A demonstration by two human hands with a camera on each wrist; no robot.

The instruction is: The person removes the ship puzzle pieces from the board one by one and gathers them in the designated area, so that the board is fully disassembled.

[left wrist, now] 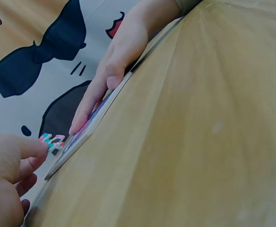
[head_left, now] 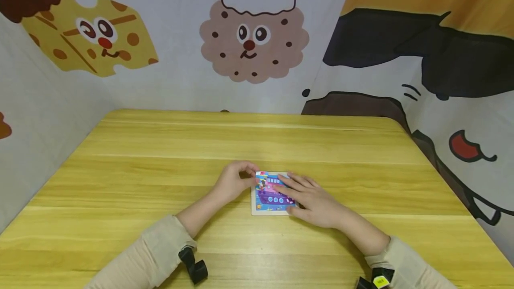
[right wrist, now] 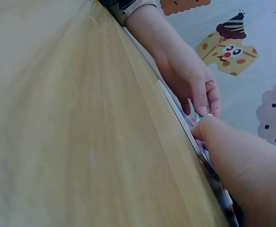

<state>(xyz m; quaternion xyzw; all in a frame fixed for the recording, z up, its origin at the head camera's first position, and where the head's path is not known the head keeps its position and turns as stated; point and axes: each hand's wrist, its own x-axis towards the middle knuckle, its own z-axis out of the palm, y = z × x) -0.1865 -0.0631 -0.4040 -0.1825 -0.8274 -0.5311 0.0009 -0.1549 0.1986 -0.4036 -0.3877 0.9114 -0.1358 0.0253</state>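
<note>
A small square jigsaw puzzle (head_left: 277, 200) with a purple ship picture and a pale border lies on the table. My left hand (head_left: 234, 182) is at its upper left corner. Between thumb and fingers it pinches a small colourful puzzle piece (left wrist: 53, 141), tilted up off the board in the left wrist view. On the puzzle's right side rests my right hand (head_left: 317, 202), fingers spread and fairly straight across the picture. Those fingers hide part of the right edge. From the right wrist, the board's pale edge (right wrist: 176, 109) shows under the thumb.
The yellow wood-grain table (head_left: 160, 146) stretches out around the puzzle. Behind it hangs a white cloth (head_left: 172, 88) printed with cartoon cheese and a cookie. Black straps with small devices (head_left: 194, 266) sit on both sleeved wrists.
</note>
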